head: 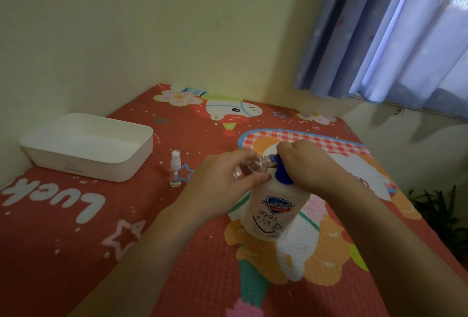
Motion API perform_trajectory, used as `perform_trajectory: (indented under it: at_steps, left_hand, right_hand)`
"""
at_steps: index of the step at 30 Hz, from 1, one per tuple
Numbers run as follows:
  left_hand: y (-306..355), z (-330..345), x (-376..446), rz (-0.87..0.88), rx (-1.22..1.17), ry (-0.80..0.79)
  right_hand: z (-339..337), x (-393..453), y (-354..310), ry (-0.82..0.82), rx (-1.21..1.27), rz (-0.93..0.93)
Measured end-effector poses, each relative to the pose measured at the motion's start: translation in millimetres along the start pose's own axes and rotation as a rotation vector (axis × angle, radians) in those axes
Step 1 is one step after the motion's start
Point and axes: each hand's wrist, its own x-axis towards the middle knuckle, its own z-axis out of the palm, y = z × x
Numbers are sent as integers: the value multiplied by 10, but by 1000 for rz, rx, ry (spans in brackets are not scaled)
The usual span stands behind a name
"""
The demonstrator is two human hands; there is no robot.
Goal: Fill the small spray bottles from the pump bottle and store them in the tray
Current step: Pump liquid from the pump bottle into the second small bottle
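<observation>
Clear plastic spray bottle (249, 166), tilted in left hand (220, 190), meets blue pump nozzle (274, 157).

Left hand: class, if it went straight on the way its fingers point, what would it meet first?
Probably the right hand on the pump bottle; the left hand tilts a small spray bottle toward the spout. Depth unclear.

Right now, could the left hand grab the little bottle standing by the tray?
Probably not yet. The left hand already holds a small bottle tilted to the pump bottle's spout. The standing bottle is close on that side with nothing between, but the hand must free up first.
</observation>
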Motion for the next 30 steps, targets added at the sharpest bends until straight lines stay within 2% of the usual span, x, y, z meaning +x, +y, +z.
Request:
perform_trajectory:
  at_steps: [7,12,19,30]
  left_hand:
    - [24,-18,6,6,-13,-13]
    - [78,-61,54,24,-26,-16]
    - [81,-40,32,31,-39,2]
    - [20,-8,1,16,-2,-11]
  right_hand:
    - [-2,18,31,-19,39,11]
    - [-164,-31,71,-74,220,16]
    - [-140,-22,38,-71,26,5]
    - [-10,11,7,-19,3,-7]
